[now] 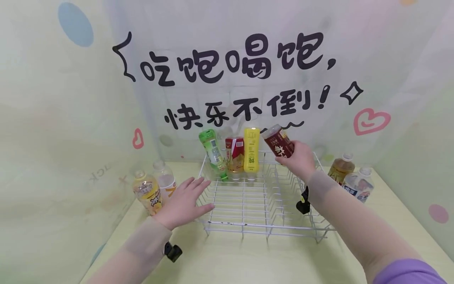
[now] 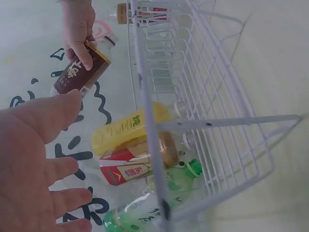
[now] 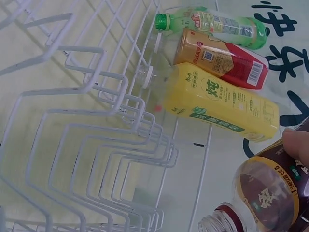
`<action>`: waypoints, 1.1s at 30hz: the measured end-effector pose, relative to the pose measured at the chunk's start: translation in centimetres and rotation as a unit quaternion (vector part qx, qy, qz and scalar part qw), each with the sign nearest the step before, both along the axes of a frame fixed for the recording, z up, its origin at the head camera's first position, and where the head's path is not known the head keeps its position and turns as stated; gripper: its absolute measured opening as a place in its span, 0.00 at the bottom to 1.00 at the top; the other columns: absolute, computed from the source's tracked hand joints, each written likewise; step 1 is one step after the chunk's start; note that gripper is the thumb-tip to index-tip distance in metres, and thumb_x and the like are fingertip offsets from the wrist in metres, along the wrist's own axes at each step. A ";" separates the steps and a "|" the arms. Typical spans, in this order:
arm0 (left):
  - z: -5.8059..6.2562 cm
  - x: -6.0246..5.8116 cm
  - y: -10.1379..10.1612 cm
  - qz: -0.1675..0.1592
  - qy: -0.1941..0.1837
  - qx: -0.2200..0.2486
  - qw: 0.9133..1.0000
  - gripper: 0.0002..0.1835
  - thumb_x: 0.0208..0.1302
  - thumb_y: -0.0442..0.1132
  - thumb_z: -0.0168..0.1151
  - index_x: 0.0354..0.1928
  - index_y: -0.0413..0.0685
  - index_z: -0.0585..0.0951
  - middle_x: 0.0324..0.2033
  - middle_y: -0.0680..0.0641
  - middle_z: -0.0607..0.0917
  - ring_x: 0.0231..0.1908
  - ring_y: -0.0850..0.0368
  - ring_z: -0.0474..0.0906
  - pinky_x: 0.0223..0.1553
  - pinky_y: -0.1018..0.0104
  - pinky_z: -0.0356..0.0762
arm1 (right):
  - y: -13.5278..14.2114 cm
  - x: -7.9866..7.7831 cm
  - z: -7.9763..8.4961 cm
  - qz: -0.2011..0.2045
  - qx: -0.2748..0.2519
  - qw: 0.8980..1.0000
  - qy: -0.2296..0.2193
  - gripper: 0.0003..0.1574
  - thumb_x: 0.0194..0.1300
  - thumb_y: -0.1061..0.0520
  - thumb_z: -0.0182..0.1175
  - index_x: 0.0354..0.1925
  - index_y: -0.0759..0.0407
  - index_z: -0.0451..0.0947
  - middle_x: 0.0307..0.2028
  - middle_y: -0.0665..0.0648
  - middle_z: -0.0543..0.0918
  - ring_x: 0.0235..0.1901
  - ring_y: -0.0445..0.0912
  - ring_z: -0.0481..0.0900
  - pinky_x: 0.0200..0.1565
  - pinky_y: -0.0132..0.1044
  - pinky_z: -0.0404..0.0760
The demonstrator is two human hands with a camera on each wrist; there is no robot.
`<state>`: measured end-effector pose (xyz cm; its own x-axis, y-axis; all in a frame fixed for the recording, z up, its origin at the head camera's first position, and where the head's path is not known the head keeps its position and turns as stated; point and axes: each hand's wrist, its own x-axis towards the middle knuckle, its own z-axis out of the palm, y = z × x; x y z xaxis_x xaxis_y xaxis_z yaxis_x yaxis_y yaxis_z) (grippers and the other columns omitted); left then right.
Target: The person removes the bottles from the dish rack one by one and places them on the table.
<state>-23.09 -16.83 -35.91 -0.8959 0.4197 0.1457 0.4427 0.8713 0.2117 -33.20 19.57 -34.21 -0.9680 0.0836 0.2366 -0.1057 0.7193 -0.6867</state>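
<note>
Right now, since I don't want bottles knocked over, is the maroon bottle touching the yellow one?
Apart. The left wrist view shows a clear gap between the maroon bottle, held in the right hand, and the yellow bottle.

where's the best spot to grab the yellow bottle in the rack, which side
Likely round the upper body of the yellow bottle, coming from the front and right, as the head view shows it: it stands neck down, so its broad base end is up and exposed, while the red-and-gold bottle crowds its left side.
</note>
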 end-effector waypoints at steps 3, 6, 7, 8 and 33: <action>1.2 -0.8 1.6 -0.013 0.033 -0.028 0.999 0.41 0.62 0.64 0.58 0.72 0.54 0.62 0.71 0.43 0.61 0.70 0.38 0.51 0.68 0.41 0.49 | -0.4 0.3 0.3 0.014 0.051 0.999 0.013 0.43 0.51 0.45 0.72 0.59 0.64 0.69 0.48 0.61 0.79 0.45 0.56 0.78 0.48 0.54 0.77; 2.3 -1.6 3.2 -0.021 0.056 -0.046 0.997 0.41 0.62 0.64 0.57 0.73 0.54 0.61 0.72 0.44 0.59 0.71 0.39 0.50 0.69 0.41 0.46 | -0.9 0.8 0.5 0.031 0.091 0.995 0.023 0.44 0.51 0.45 0.73 0.59 0.64 0.68 0.49 0.62 0.78 0.46 0.56 0.76 0.50 0.55 0.76; 2.6 -1.8 3.8 -0.021 0.061 -0.053 0.997 0.41 0.62 0.65 0.57 0.73 0.55 0.60 0.72 0.44 0.58 0.71 0.39 0.49 0.69 0.41 0.45 | -1.1 0.9 0.5 0.036 0.105 0.993 0.028 0.44 0.50 0.46 0.73 0.59 0.63 0.68 0.49 0.62 0.78 0.47 0.56 0.76 0.51 0.55 0.76; 2.8 -2.2 4.3 -0.021 0.068 -0.057 0.996 0.42 0.62 0.64 0.57 0.73 0.55 0.60 0.73 0.45 0.57 0.71 0.40 0.49 0.69 0.41 0.44 | -1.3 1.1 0.4 0.040 0.120 0.991 0.036 0.44 0.50 0.46 0.73 0.59 0.64 0.68 0.50 0.62 0.77 0.47 0.57 0.75 0.51 0.56 0.75; 2.2 -5.4 10.6 -0.043 0.197 -0.149 0.968 0.47 0.58 0.66 0.60 0.74 0.54 0.56 0.71 0.47 0.60 0.70 0.45 0.54 0.71 0.48 0.36 | -6.4 5.2 0.0 0.141 0.340 0.901 0.229 0.40 0.50 0.51 0.72 0.59 0.62 0.72 0.50 0.61 0.79 0.51 0.58 0.75 0.54 0.52 0.75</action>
